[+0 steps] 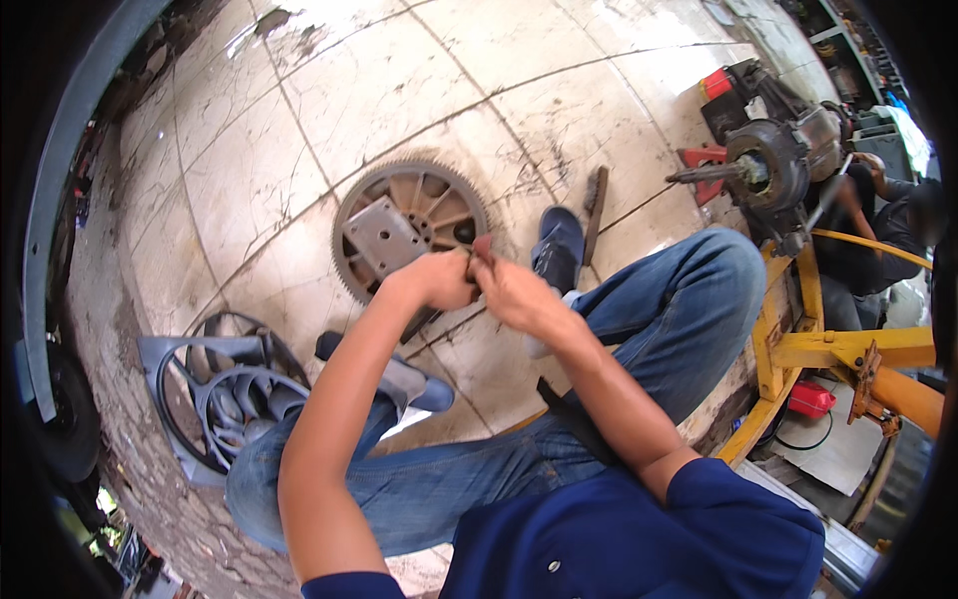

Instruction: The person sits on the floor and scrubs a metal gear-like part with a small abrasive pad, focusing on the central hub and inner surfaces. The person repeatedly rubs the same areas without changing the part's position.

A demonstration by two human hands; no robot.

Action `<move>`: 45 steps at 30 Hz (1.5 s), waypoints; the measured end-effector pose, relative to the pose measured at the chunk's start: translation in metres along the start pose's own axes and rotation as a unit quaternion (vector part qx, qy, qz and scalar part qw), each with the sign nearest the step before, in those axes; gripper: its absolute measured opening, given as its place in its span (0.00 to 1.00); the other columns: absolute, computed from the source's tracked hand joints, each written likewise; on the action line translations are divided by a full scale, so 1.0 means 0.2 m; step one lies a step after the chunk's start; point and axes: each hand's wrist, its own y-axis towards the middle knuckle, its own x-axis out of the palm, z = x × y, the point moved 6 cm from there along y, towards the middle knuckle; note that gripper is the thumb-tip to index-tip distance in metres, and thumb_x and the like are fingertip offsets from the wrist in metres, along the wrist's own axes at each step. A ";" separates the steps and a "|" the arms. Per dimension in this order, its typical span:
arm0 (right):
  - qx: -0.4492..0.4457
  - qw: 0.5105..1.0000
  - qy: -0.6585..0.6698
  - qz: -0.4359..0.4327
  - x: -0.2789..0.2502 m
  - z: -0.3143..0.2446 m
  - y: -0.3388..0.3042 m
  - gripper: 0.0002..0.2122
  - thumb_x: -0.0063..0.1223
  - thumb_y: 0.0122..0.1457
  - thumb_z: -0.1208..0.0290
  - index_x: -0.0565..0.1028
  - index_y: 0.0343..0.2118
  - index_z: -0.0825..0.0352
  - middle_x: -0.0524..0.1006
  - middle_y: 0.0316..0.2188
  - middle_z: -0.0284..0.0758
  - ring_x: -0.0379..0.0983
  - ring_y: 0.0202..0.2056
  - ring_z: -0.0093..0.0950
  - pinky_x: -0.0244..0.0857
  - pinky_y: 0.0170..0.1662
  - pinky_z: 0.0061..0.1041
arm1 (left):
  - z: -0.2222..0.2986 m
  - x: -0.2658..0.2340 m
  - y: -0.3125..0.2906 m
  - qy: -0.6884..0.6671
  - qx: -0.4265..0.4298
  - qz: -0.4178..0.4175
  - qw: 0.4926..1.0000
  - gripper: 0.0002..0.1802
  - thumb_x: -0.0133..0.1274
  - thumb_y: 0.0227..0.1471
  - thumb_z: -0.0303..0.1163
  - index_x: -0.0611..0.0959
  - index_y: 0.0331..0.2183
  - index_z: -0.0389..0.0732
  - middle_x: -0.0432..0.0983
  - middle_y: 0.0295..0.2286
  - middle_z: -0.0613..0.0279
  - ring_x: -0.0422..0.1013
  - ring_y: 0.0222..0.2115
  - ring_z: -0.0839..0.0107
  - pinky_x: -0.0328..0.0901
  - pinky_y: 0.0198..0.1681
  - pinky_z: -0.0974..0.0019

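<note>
My left hand (pixel 446 280) and my right hand (pixel 511 293) meet over the near right edge of a round toothed flywheel (pixel 461 203) lying on the floor. Both hands are closed. Between the right fingers a small reddish-brown piece (pixel 483 244) sticks up; its kind is unclear. Whatever the left fingers hold is hidden behind the hand. A rectangular metal plate with several holes (pixel 383 238) rests on the flywheel, left of its hub. Something dark, mostly covered by my left hand, shows beneath it at the flywheel's near side.
A wooden-handled brush (pixel 596 215) lies right of my shoe (pixel 561 240). At the left is a grey fan shroud (pixel 165 374). On the right stand a greasy machine assembly (pixel 766 165) and a yellow frame (pixel 848 349), with another person (pixel 873 240) crouching behind.
</note>
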 end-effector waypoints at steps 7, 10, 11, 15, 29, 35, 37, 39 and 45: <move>0.010 0.999 -0.014 -0.031 0.03 0.04 0.01 0.23 0.36 0.65 0.58 0.66 0.55 0.73 0.74 0.42 0.57 0.71 0.43 0.53 0.65 0.46 0.45 | -0.05 0.05 0.02 0.008 0.021 0.062 0.998 0.27 0.49 0.49 0.46 0.74 0.49 0.41 0.74 0.45 0.42 0.71 0.46 0.48 0.67 0.50 0.53; -0.070 0.996 -0.022 0.045 -0.01 -0.04 -0.06 0.20 0.34 0.66 0.58 0.68 0.49 0.72 0.74 0.38 0.58 0.70 0.41 0.56 0.63 0.44 0.47 | -0.06 0.05 0.02 0.004 -0.021 0.015 1.000 0.26 0.49 0.49 0.45 0.77 0.46 0.39 0.73 0.46 0.42 0.72 0.45 0.49 0.68 0.48 0.53; -0.093 0.994 -0.022 0.051 -0.04 -0.07 -0.08 0.20 0.34 0.67 0.59 0.68 0.50 0.72 0.74 0.39 0.58 0.70 0.41 0.56 0.63 0.45 0.47 | -0.04 0.04 0.02 -0.010 -0.017 0.024 1.000 0.25 0.49 0.49 0.45 0.77 0.46 0.39 0.75 0.45 0.42 0.72 0.45 0.49 0.68 0.48 0.53; -0.021 0.999 -0.030 -0.011 -0.03 -0.06 -0.05 0.21 0.32 0.67 0.58 0.67 0.51 0.72 0.74 0.41 0.56 0.70 0.43 0.54 0.63 0.46 0.47 | -0.09 0.09 0.05 0.035 -0.012 -0.004 0.999 0.24 0.49 0.48 0.43 0.79 0.43 0.38 0.76 0.42 0.43 0.73 0.44 0.50 0.68 0.48 0.53; 0.005 0.997 -0.055 -0.049 -0.08 -0.13 -0.08 0.24 0.31 0.68 0.56 0.65 0.55 0.70 0.74 0.44 0.55 0.69 0.47 0.52 0.63 0.50 0.44 | -0.03 0.02 -0.02 0.006 -0.010 0.012 1.000 0.25 0.50 0.49 0.45 0.76 0.46 0.40 0.74 0.46 0.44 0.71 0.47 0.51 0.68 0.49 0.55; -0.061 0.997 -0.041 -0.002 -0.03 -0.11 -0.07 0.24 0.31 0.67 0.56 0.65 0.55 0.72 0.73 0.46 0.55 0.69 0.49 0.51 0.63 0.51 0.44 | -0.09 0.09 0.03 0.020 0.012 0.025 0.999 0.19 0.47 0.49 0.37 0.79 0.41 0.37 0.76 0.42 0.43 0.72 0.45 0.49 0.68 0.48 0.52; -0.037 0.998 -0.052 -0.014 -0.04 -0.09 -0.07 0.25 0.31 0.67 0.56 0.64 0.56 0.74 0.72 0.48 0.55 0.68 0.50 0.51 0.62 0.52 0.43 | -0.04 0.06 0.01 0.030 0.024 0.012 0.999 0.18 0.47 0.49 0.36 0.79 0.40 0.37 0.76 0.42 0.43 0.72 0.45 0.49 0.68 0.48 0.52; 0.015 0.998 -0.041 -0.042 -0.02 -0.04 -0.03 0.25 0.32 0.67 0.56 0.64 0.56 0.74 0.71 0.49 0.55 0.67 0.51 0.51 0.62 0.53 0.43 | 0.02 0.01 -0.02 0.028 0.015 0.003 0.999 0.18 0.46 0.48 0.36 0.79 0.40 0.36 0.76 0.42 0.42 0.72 0.45 0.49 0.68 0.48 0.52; -0.036 0.998 -0.042 -0.005 -0.01 -0.07 -0.04 0.25 0.32 0.67 0.55 0.64 0.56 0.75 0.69 0.52 0.56 0.66 0.53 0.49 0.60 0.56 0.41 | -0.19 0.20 0.18 0.051 0.134 0.058 0.988 0.17 0.47 0.49 0.37 0.78 0.39 0.39 0.76 0.42 0.46 0.72 0.45 0.52 0.68 0.47 0.54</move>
